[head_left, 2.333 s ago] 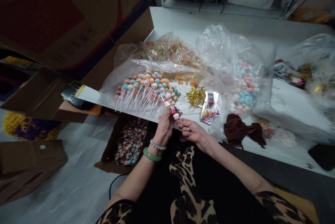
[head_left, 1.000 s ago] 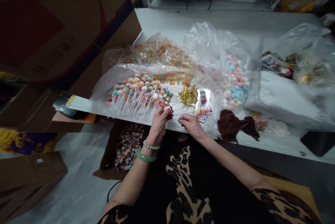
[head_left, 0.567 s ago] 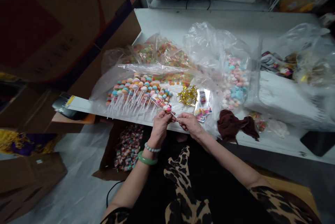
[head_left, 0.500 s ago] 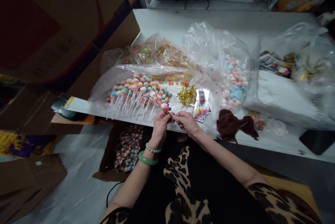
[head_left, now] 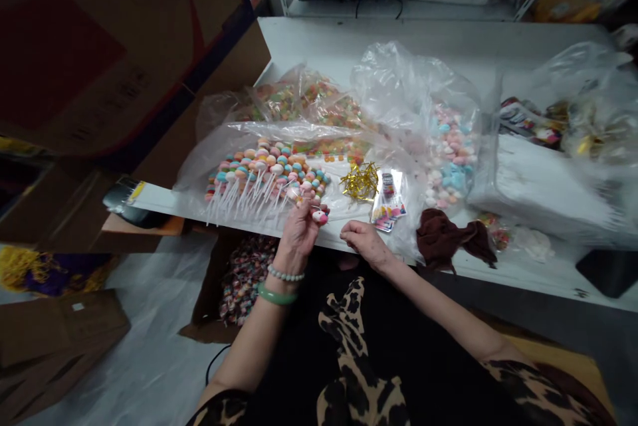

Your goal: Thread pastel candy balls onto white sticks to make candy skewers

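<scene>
My left hand (head_left: pixel 299 232) is closed on a wrapped candy lollipop at the table's front edge. Its pink, red and white wrapped end (head_left: pixel 320 216) pokes out to the right of my fingers, and the rest is mostly hidden. A short way to the right, apart from it, my right hand (head_left: pixel 366 241) has its fingertips pinched together with nothing visible in them. Beside my left hand lies a heap of striped marshmallow candies on white sticks (head_left: pixel 259 173). Gold twist ties (head_left: pixel 359 181) and a few printed cards (head_left: pixel 387 197) lie beyond my right hand.
Clear bags of gummy candies (head_left: pixel 323 104) and pastel marshmallows (head_left: pixel 451 160) lie behind. To the right are a brown cloth (head_left: pixel 448 236) and a clear plastic bin (head_left: pixel 543 193). A large cardboard box (head_left: pixel 109 47) looms at left; another box (head_left: pixel 204 306) of wrapped candies stands below.
My hands have parted. The left one has moved slightly left with the lollipop, whose wrapped end now points right; the right has let go of the white stick and moved right.
</scene>
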A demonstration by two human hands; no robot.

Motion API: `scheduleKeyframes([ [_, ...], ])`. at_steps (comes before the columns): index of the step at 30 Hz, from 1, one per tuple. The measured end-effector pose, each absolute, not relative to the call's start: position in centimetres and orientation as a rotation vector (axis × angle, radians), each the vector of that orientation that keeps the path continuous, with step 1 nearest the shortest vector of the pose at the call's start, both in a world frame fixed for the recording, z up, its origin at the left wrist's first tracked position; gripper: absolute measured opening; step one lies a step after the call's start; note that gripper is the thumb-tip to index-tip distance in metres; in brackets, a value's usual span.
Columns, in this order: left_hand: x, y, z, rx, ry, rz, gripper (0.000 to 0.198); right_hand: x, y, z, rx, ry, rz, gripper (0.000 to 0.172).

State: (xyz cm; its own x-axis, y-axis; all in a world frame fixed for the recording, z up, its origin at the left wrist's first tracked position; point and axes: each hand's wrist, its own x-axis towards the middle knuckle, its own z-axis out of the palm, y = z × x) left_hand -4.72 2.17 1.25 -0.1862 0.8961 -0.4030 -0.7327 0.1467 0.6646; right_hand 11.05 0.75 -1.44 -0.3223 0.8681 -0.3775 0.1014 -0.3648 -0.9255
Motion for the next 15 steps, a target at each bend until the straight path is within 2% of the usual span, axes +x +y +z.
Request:
scheduleKeyframes([
  [4, -2.7, 2.1, 0.7, 0.21, 0.876, 1.484, 0.03, 9.8, 1.2, -1.1, -1.307, -1.248, 1.668, 0.012],
  [9, -3.1, 1.1, 0.4, 0.331, 1.054, 1.305, 0.039, 10.5, 1.8, -0.4, -1.297, -0.957, 1.897, 0.019],
  [15, -3.3, 0.3, -0.8, 0.623, 1.419, 1.252, 0.022, 10.8, 1.7, 0.0, -1.327, -0.942, 1.902, 0.019],
])
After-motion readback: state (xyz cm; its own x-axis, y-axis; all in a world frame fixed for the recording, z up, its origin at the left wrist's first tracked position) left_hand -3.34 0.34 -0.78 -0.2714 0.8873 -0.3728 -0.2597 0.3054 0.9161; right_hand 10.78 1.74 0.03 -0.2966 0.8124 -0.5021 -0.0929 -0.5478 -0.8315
